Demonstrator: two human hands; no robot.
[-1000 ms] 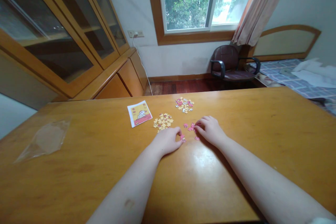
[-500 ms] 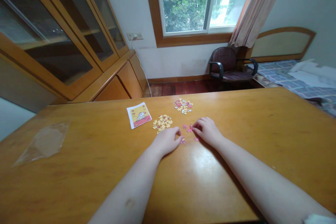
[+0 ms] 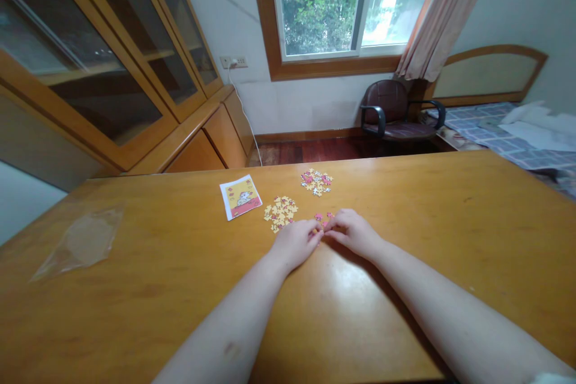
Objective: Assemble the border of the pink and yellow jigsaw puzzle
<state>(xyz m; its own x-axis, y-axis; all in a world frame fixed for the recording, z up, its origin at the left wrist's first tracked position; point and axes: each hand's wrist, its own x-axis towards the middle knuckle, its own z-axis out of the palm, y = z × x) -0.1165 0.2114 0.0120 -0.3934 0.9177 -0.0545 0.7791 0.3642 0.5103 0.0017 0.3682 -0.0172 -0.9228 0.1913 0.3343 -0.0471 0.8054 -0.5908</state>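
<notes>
Pink puzzle pieces [image 3: 318, 216] lie just beyond the left hand [image 3: 294, 244] and the right hand [image 3: 354, 234], toward the far edge of the table [image 3: 382, 324]. The hands stand close together, partly hiding the pieces; whether either clamps one cannot be determined.

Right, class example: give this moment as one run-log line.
left hand and right hand: close together by pink puzzle pieces, grip unclear | nearby: yellow pile, mixed-colour pile, picture card | far left: plastic bag
</notes>
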